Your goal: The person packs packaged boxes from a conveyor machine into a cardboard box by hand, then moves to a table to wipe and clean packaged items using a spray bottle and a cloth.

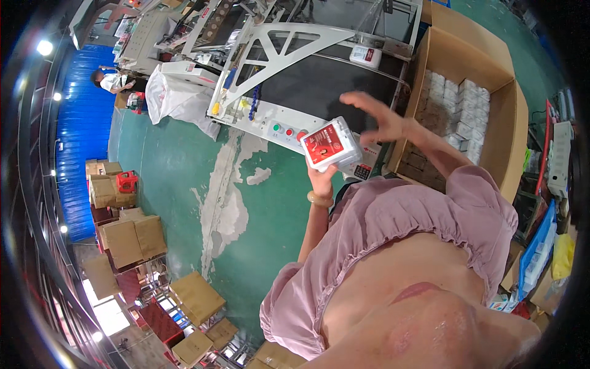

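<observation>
Green floor (172, 178), packet (329, 144) in hand (321, 179), packs (472, 114) in carton (506, 123)

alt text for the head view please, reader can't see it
A person's left hand holds up a red-and-white pack in front of a large machine, with the right hand open beside it. To the right, an open cardboard box holds many white packs.

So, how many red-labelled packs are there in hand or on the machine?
2: the held pack in the left hand, and the far pack on the machine. Others may be hidden beneath the held pack.
</observation>
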Tool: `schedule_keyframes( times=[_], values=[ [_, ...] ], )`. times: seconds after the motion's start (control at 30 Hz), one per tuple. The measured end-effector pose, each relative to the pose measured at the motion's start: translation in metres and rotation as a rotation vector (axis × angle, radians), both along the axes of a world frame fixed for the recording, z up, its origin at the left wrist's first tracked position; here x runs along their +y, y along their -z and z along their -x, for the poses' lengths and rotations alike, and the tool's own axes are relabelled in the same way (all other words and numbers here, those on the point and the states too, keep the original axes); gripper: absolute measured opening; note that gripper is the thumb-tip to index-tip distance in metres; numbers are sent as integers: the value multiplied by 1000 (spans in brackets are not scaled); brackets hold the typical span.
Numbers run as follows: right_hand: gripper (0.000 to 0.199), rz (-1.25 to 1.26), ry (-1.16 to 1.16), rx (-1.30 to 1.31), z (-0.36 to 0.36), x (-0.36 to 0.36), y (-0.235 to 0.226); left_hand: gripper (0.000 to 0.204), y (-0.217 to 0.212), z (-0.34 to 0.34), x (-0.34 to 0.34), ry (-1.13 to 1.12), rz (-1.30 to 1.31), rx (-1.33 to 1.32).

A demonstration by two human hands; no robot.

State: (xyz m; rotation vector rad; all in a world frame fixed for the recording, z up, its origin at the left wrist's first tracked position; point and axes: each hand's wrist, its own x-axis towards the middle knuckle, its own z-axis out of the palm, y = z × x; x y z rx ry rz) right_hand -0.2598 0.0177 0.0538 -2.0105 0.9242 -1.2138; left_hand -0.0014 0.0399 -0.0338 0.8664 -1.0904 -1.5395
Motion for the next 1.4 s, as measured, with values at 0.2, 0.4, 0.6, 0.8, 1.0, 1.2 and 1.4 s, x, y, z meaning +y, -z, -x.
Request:
schedule_keyframes(
  times=[0.2,0.4,0.6,0.8,1.0,1.2,1.4],
  values=[
    [80,8,4,211,-30,25,-23,82,-11,14,-5,136,-71,80],
    [73,146,83,143,-28,24,-25,81,-23,15,-3,150,-40,96],
    [65,81,247,-103,-3,17,-25,86,-35,16,0,128,-84,131],
    [39,-405,534,-643,15,9,-15,88,-27,11,2,99,-89,103],
    [39,-564,560,-890,49,0,3,85,-29,10,1,106,-89,99],
    [56,-578,1069,-685,129,-44,74,85,-26,9,2,106,-76,76],
    [79,-722,1528,38,167,-80,126,85,-25,8,6,69,-103,59]
  ],
)
